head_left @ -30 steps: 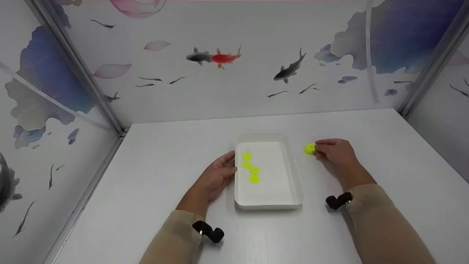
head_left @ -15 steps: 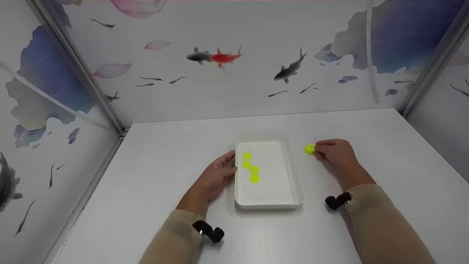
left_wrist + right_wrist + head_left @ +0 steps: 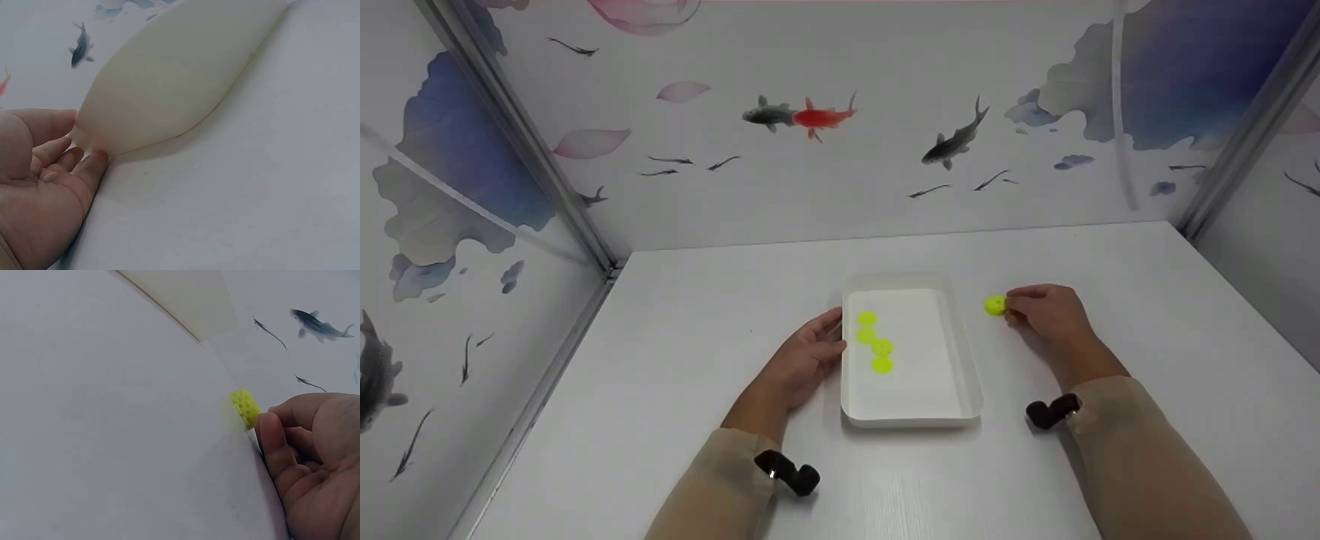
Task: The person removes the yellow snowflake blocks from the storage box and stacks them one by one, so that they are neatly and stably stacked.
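One yellow toothed piece (image 3: 244, 409), whether single or stacked cannot be told, was pinched in the nearly closed right grip (image 3: 1048, 311). To that grip's left, four yellow discs (image 3: 882, 364) were held in one white tray (image 3: 922, 390), its floor exposed toward the right grip. The tray's outer left wall was touched by the loosely extended left grip (image 3: 802, 361). Between tray and right grip, a strip of surface (image 3: 1005, 360) was exposed.

Dim, diffuse light greys the head view, leaving a soft shadow under the near edge of the white tray (image 3: 911, 422) and flattening the yellow discs (image 3: 882, 364) in it. Both wrist views look bluish and hazy; beside the notched yellow piece (image 3: 246, 409), the white table (image 3: 129, 439) catches a faint yellow tint.
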Action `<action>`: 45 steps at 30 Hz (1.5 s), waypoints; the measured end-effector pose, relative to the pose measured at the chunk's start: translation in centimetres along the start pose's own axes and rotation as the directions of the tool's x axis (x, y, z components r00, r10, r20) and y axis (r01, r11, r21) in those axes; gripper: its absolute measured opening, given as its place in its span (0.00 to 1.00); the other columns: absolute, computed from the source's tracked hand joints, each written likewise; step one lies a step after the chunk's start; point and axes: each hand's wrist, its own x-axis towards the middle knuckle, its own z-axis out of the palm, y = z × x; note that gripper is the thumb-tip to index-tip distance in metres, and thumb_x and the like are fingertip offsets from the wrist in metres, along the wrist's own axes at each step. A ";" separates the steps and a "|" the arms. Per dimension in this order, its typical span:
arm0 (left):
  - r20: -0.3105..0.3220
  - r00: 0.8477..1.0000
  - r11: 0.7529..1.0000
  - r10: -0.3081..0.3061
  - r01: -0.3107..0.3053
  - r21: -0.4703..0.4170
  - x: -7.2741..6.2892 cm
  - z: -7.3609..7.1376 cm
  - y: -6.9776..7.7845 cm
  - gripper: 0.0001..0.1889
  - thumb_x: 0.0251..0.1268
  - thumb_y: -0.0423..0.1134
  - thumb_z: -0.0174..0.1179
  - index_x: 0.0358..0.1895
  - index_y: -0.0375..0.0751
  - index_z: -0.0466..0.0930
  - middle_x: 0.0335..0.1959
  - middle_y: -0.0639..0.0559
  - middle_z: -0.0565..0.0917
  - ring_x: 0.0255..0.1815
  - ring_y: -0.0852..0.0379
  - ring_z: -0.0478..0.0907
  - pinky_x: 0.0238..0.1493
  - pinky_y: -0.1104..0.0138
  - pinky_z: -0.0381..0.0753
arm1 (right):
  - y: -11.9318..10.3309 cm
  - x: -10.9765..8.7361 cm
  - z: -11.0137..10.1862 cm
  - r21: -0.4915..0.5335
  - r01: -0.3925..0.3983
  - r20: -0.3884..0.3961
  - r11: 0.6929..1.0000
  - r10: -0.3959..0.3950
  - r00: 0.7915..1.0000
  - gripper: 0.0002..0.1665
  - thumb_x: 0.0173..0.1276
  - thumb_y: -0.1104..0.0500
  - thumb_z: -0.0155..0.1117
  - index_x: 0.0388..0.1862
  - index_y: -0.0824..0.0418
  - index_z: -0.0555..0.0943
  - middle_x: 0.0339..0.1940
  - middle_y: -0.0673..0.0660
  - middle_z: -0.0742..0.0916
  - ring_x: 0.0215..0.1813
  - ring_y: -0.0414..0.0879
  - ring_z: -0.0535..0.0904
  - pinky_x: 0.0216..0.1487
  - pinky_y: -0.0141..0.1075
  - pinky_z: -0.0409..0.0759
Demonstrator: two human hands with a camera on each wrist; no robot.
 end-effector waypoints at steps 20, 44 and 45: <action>-0.019 1.000 1.000 -0.008 0.008 0.004 0.2 0.2 0.0 0.38 0.75 0.28 0.60 0.85 0.50 0.62 0.87 0.55 0.63 0.89 0.53 0.58 0.87 0.56 0.64 | 0.1 -0.2 -0.1 0.109 -0.005 -0.030 0.994 0.008 1.000 0.25 0.82 0.48 0.62 0.72 0.57 0.79 0.68 0.59 0.81 0.59 0.48 0.82 0.57 0.28 0.88; -0.017 1.000 1.000 0.002 -0.002 -0.012 -0.1 0.2 0.0 0.38 0.76 0.27 0.59 0.86 0.47 0.60 0.88 0.53 0.62 0.89 0.53 0.57 0.87 0.57 0.63 | -4.0 -2.9 2.7 0.182 0.184 0.075 0.966 -0.200 0.977 0.30 0.79 0.45 0.68 0.70 0.63 0.81 0.62 0.64 0.85 0.49 0.45 0.86 0.53 0.30 0.89; -0.018 1.000 1.000 0.001 -0.001 -0.008 0.0 0.2 0.0 0.38 0.76 0.27 0.59 0.86 0.47 0.60 0.88 0.53 0.62 0.89 0.53 0.57 0.87 0.57 0.63 | -4.1 -3.1 2.8 0.184 0.186 0.079 0.965 -0.203 0.976 0.29 0.79 0.45 0.68 0.69 0.62 0.81 0.62 0.64 0.85 0.49 0.46 0.86 0.53 0.30 0.89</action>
